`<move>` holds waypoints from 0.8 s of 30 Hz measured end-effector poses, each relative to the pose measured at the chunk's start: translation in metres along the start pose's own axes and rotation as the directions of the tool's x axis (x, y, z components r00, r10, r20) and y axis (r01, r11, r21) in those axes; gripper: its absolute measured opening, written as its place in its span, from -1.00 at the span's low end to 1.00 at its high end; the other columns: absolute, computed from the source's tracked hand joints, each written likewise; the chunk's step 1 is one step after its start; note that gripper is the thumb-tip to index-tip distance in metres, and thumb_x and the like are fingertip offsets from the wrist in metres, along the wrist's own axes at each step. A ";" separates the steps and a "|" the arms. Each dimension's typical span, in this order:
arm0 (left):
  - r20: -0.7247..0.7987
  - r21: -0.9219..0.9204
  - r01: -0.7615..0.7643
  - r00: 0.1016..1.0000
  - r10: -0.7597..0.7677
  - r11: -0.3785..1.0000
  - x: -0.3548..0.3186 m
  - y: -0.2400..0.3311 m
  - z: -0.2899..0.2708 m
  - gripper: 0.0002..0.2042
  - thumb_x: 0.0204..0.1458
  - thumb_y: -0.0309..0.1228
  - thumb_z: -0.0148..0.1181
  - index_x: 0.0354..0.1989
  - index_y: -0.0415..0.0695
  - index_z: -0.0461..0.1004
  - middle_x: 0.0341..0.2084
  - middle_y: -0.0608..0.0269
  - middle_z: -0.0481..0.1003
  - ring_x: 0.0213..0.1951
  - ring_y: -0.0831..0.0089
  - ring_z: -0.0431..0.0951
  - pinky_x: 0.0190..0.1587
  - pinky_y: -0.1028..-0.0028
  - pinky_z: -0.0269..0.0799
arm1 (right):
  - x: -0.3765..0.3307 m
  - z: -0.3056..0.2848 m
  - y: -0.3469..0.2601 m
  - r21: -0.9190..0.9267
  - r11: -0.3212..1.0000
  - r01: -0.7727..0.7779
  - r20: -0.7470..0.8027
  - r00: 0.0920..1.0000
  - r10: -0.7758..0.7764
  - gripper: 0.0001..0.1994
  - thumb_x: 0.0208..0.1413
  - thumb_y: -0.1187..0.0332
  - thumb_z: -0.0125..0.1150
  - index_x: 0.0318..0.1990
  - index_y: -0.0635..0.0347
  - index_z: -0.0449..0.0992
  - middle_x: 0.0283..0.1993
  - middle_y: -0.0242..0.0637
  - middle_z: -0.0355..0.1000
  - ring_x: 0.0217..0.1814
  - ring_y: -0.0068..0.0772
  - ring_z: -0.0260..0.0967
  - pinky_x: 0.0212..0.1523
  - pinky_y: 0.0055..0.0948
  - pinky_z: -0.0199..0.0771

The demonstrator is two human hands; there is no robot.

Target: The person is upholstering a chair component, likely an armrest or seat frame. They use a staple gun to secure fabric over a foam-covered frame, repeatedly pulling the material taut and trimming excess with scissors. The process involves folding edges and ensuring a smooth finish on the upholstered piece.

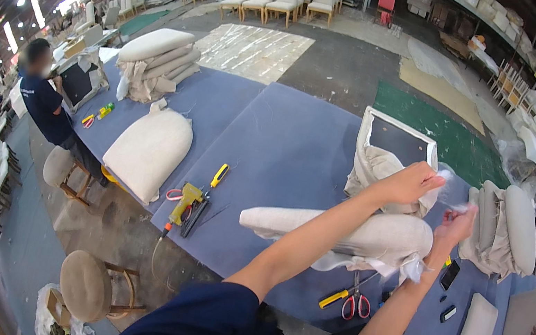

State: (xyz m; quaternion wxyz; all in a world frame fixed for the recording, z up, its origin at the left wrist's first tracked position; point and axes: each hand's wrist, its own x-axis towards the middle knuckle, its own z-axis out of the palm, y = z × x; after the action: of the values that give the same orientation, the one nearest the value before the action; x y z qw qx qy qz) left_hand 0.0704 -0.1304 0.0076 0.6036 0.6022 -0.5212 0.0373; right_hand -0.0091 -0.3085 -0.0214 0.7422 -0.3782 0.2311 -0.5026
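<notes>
Both my hands pull clear plastic film off a cushion on the worktop.

I see the film [449, 186] stretched above the beige cushion [369, 234], which lies on the blue worktop [284, 156]; my left hand [411, 183] and right hand [455, 225] each pinch it. Red-handled scissors [356, 301] lie just below the cushion, a yellow staple gun [184, 200] well to the left.

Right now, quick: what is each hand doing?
Left hand: closed, pinching a thin clear plastic film above the cushion.
Right hand: closed on the same film's other end.
</notes>
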 end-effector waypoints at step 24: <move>0.154 0.647 -0.245 0.969 0.191 0.722 -0.096 0.116 -0.035 -0.22 -0.48 -0.32 0.57 0.11 -0.05 0.43 0.14 0.01 0.30 0.22 -0.05 0.29 0.25 -0.02 0.25 | -0.044 0.064 0.012 -0.072 0.997 0.031 0.557 0.830 0.015 -0.69 0.26 0.30 0.28 0.06 0.29 0.59 -0.30 -0.44 0.49 -0.36 -0.66 0.40 -0.28 -0.55 0.55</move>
State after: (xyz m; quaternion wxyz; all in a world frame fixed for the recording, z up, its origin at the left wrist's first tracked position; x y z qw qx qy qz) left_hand -0.0311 -0.0163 0.0322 0.3223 0.7121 -0.5638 0.2668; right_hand 0.0268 -0.2441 0.0064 0.7600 -0.5377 0.0226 -0.3644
